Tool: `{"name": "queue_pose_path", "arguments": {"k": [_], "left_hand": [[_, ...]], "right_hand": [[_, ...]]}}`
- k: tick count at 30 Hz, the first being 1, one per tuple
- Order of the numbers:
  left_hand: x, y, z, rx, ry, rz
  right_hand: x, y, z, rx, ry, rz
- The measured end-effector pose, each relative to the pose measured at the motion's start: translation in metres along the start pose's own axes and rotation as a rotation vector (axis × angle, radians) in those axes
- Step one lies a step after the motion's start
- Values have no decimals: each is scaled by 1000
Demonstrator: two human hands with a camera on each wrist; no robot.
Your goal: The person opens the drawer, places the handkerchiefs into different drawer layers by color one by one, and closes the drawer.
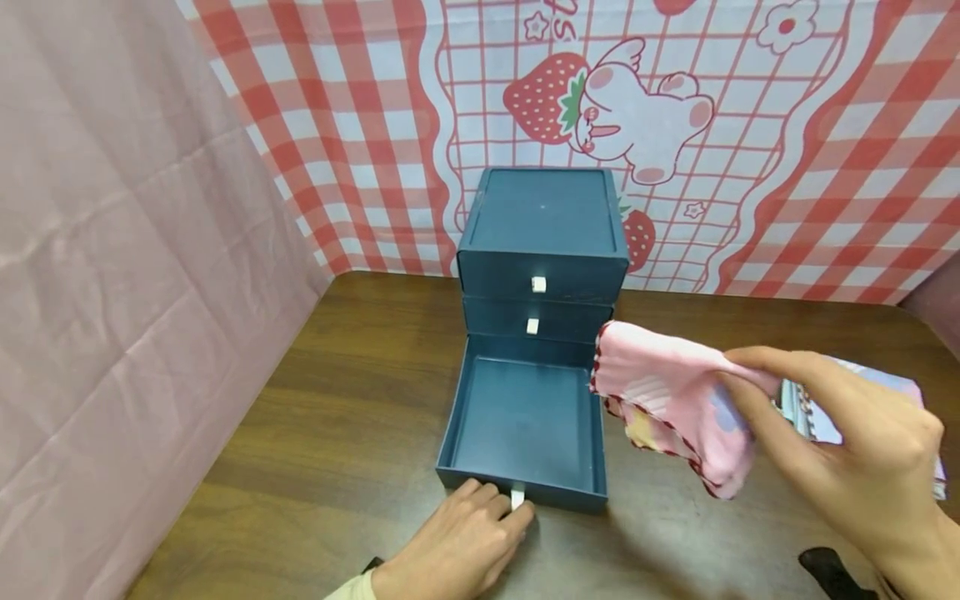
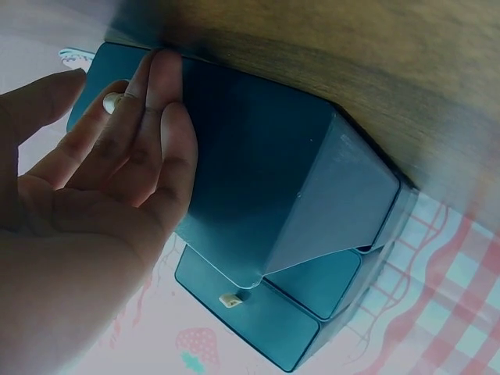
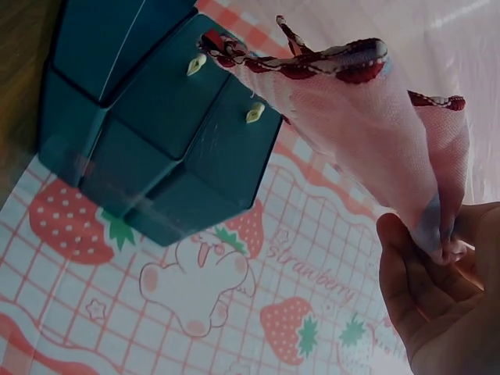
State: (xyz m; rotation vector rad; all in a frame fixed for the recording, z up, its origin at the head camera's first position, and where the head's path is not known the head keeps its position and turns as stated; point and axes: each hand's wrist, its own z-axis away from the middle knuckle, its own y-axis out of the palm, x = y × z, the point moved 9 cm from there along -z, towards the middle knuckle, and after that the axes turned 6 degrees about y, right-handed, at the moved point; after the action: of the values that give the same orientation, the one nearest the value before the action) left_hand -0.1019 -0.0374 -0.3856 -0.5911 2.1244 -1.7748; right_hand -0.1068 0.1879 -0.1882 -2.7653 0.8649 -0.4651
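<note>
At right, the right hand (image 1: 862,442) pinches a pink cloth (image 1: 667,375); at bottom centre, the left hand (image 1: 461,537), unclenched, touches the drawer (image 1: 525,421).

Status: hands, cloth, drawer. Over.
Left hand on bottom drawer, pulled open. Right hand pinching pink cloth, aloft near drawer. No obstruction seen between cloth and drawer.

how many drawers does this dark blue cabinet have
3: the top drawer and middle drawer, both closed, and the bottom drawer, pulled out, left hand at its front.
</note>
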Motion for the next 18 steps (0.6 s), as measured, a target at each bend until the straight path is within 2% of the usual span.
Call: {"name": "queue_pose_path", "arguments": {"k": [7, 14, 18], "left_hand": [[0, -1, 1, -15, -3, -7], [1, 2, 0, 20, -18, 16], [1, 2, 1, 17, -17, 15]], "right_hand": [[16, 19, -8, 30, -17, -14], [25, 44, -8, 89, -49, -84], [30, 57, -7, 124, -63, -78]]}}
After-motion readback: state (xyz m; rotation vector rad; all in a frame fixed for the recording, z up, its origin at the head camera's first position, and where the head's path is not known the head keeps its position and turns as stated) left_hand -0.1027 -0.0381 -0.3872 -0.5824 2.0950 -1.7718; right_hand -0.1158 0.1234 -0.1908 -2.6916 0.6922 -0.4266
